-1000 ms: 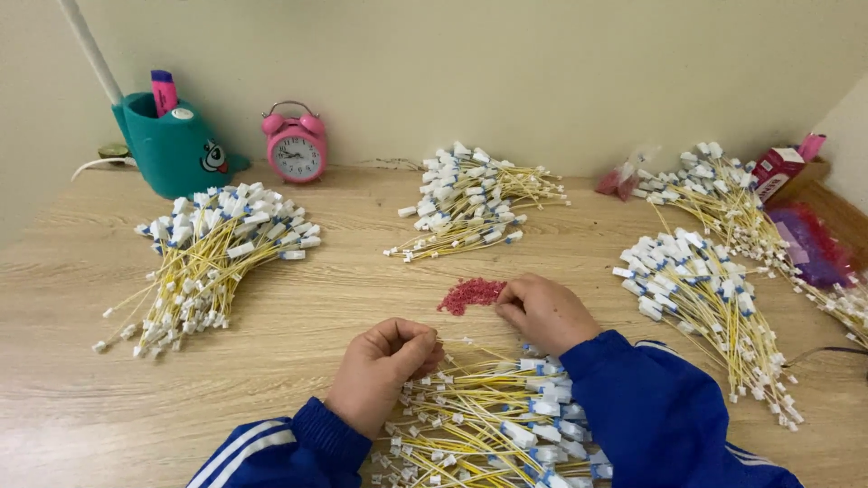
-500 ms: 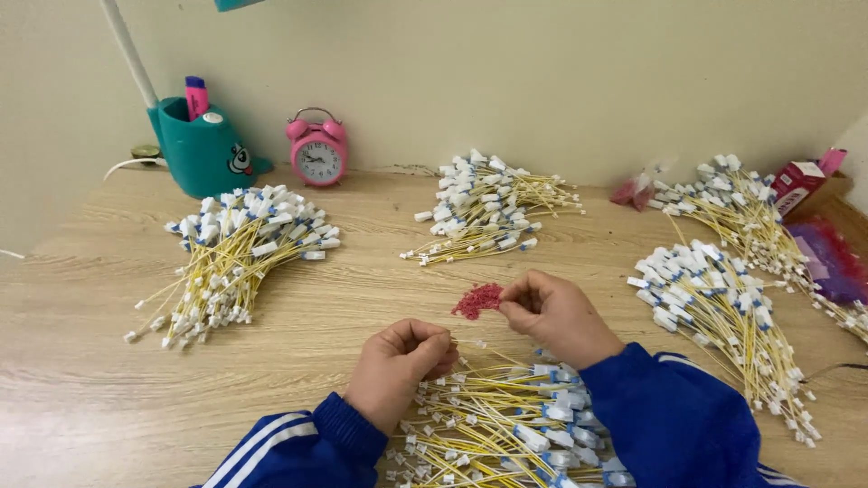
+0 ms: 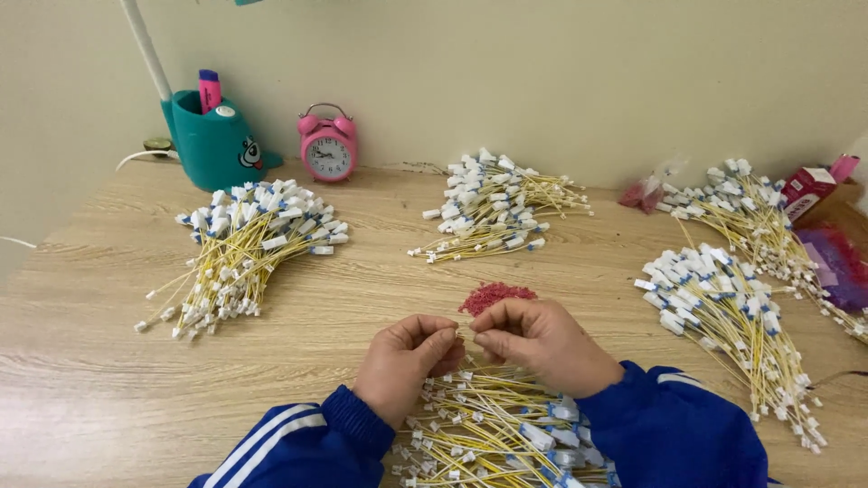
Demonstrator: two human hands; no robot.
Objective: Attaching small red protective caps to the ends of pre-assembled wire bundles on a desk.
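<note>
Our left hand (image 3: 402,361) and right hand (image 3: 533,339) have closed together, fingertips meeting. Both pinch one yellow wire (image 3: 464,336); its long axis cannot be told. The wire pile (image 3: 488,434) lies near us.

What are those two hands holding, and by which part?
The left hand and right hand pinch something small between their fingertips, above the pile of yellow wires. It looks like one wire's end, but it is too hidden to tell.

A small red-and-white box (image 3: 807,188) stands at the table's far right edge, a clear bag of red bits (image 3: 644,193) near it.
</note>
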